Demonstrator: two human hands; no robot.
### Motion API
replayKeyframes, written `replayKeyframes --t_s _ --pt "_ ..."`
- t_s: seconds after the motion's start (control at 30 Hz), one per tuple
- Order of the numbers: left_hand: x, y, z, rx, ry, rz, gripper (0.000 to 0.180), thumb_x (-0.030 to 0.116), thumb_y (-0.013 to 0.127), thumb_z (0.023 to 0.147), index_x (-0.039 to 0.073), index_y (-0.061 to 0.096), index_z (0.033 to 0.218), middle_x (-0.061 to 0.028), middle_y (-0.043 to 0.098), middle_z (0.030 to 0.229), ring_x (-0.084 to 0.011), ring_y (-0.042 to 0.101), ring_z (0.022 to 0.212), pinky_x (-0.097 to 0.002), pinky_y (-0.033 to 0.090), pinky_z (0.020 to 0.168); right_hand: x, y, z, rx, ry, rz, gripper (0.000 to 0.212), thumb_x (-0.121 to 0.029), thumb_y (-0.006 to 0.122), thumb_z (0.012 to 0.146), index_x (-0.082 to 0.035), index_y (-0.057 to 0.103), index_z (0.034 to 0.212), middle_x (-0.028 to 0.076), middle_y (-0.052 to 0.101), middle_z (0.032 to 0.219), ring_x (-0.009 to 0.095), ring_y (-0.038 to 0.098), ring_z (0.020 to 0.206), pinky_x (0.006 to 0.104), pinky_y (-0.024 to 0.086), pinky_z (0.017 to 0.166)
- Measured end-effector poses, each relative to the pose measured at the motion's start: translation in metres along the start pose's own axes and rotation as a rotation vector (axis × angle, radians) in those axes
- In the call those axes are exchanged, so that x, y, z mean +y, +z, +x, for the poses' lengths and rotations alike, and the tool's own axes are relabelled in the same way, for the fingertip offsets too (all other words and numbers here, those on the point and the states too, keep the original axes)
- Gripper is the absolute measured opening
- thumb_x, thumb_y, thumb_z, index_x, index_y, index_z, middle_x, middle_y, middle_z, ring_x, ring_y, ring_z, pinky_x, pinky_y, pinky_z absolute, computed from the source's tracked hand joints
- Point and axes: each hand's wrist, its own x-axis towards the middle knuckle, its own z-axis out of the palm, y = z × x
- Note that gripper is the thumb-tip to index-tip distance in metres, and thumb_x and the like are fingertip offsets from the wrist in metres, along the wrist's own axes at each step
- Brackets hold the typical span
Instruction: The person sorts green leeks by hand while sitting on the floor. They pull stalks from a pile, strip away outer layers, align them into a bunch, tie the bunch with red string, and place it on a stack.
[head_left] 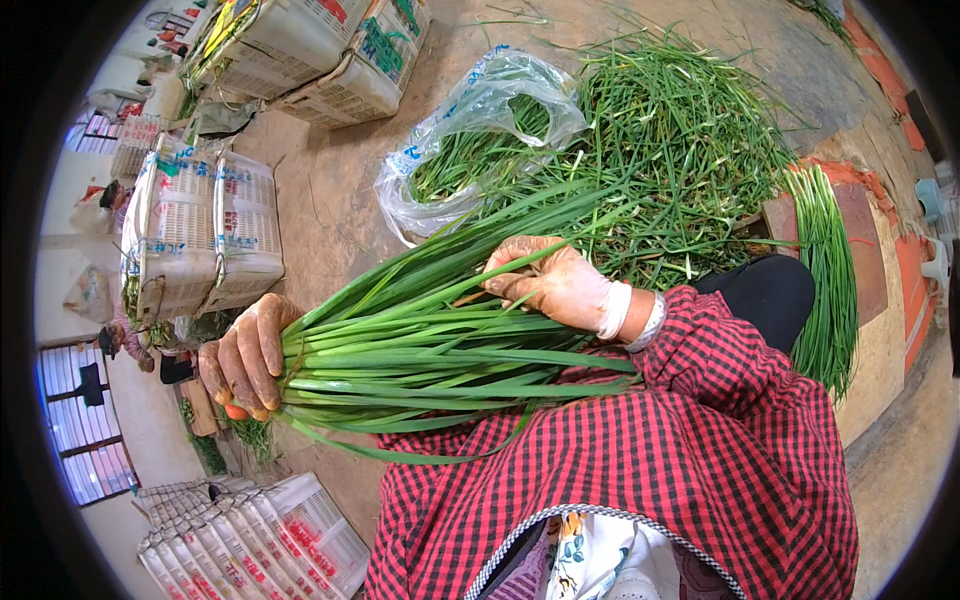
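A thick bunch of garlic chives lies across in front of me, stem ends at the left and long flat leaves fanning to the right. My left hand, in a soiled thin glove, is wrapped round the stem end. My right hand, in a dirty pale glove with a white band at the wrist, is over the upper middle of the bunch. Its fingers are curled in a pinch on chive leaves, with a brownish blade beside the fingertips. A small orange-red thing shows under my left fingers.
A large heap of loose chives covers the floor ahead, beside a clear plastic bag with greens inside. A neat chive bundle rests on boards at the right. White plastic crates stand at the left, with nested crates lower left. People are at the far left.
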Motion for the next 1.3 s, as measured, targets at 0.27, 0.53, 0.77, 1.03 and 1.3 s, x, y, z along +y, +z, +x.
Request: replayKeyframes --t_s 0.27,0.53,0.77,1.03,1.3 --pt "0.003 0.001 0.007 0.074 -0.11 0.11 0.019 0.021 0.069 0.093 0.015 0.058 0.107 0.0047 0.07 0.091 -0.0087 0.067 0.082 -0.0279 0.047 0.08 -0.02 -0.035 -0.019 0.227 -0.307 -0.659 0.02 -0.019 0.071 0.089 -0.003 0.066 0.1 0.01 0.064 0.09 0.022 0.063 0.082 0.0334 0.052 0.074" --pt "0.046 0.017 0.003 0.894 -0.231 0.798 0.029 0.024 0.059 0.099 0.004 0.06 0.12 -0.009 0.066 0.114 -0.021 0.063 0.105 -0.0393 0.051 0.098 -0.039 -0.128 -0.047 0.386 -0.334 -0.183 0.007 -0.011 0.066 0.093 -0.004 0.067 0.095 0.001 0.065 0.087 0.007 0.06 0.071 0.0216 0.051 0.063" --pt "0.124 -0.053 -0.067 1.308 -0.174 0.752 0.027 0.012 0.071 0.09 0.003 0.067 0.115 -0.0138 0.069 0.117 -0.0233 0.066 0.109 -0.043 0.052 0.101 0.062 -0.246 -0.092 0.695 -0.062 -1.016 0.07 -0.018 0.069 0.087 0.0 0.037 0.147 0.024 0.051 0.139 0.03 0.053 0.128 0.0355 0.043 0.107" --pt "0.114 -0.049 -0.128 1.524 -0.045 0.538 0.023 0.017 0.065 0.093 0.004 0.068 0.111 -0.015 0.069 0.118 -0.0292 0.064 0.112 -0.0505 0.049 0.102 0.068 -0.248 -0.09 0.742 -0.089 -0.537 0.072 -0.012 0.069 0.09 -0.002 0.032 0.151 0.017 0.046 0.147 0.025 0.047 0.133 0.0345 0.039 0.109" --pt "-0.006 -0.008 -0.058 1.322 -0.172 0.603 0.022 0.016 0.069 0.092 0.003 0.064 0.11 -0.016 0.069 0.113 -0.0285 0.066 0.107 -0.0464 0.054 0.096 -0.045 -0.123 -0.06 0.413 -0.538 -0.913 0.05 -0.014 0.072 0.088 -0.007 0.056 0.135 0.012 0.062 0.128 0.024 0.056 0.123 0.0373 0.041 0.108"
